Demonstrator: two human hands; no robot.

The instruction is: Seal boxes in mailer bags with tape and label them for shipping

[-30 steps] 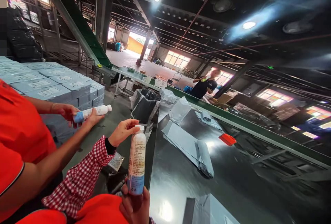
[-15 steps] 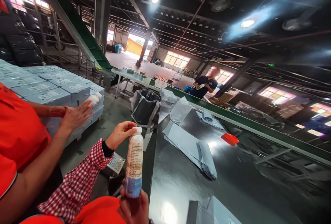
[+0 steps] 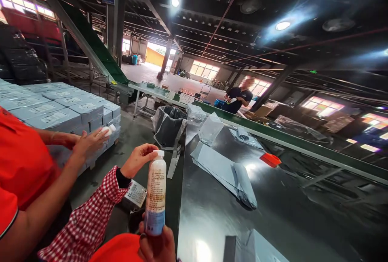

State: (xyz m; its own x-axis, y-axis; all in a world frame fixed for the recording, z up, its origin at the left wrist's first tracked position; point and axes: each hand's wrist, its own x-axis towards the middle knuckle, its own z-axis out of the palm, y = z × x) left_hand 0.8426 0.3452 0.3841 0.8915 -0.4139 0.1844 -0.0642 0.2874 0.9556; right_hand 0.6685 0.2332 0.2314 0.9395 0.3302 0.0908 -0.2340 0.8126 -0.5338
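Note:
A white bottle (image 3: 156, 191) with a printed label and a blue band at its foot stands upright in front of me. My right hand (image 3: 156, 248) grips it at the base, at the frame's lower edge. My left hand (image 3: 138, 159), in a red checked sleeve, pinches the white cap (image 3: 159, 153). To my left a co-worker in a red shirt holds a second white bottle (image 3: 108, 130) between both hands (image 3: 87, 143); it is mostly hidden.
A shiny steel table (image 3: 273, 213) carries grey mailer bags (image 3: 224, 171) and a small orange object (image 3: 270, 159). A bin with a black liner (image 3: 169, 122) stands at its far end. Stacked pale blue boxes (image 3: 60, 110) are at left. Another person (image 3: 238, 99) works by the green conveyor (image 3: 273, 135).
The co-worker's bottle, held out level a second ago, now sits behind their hands, closer to the boxes. My bottle stays upright in the same grip; the view has drifted slightly.

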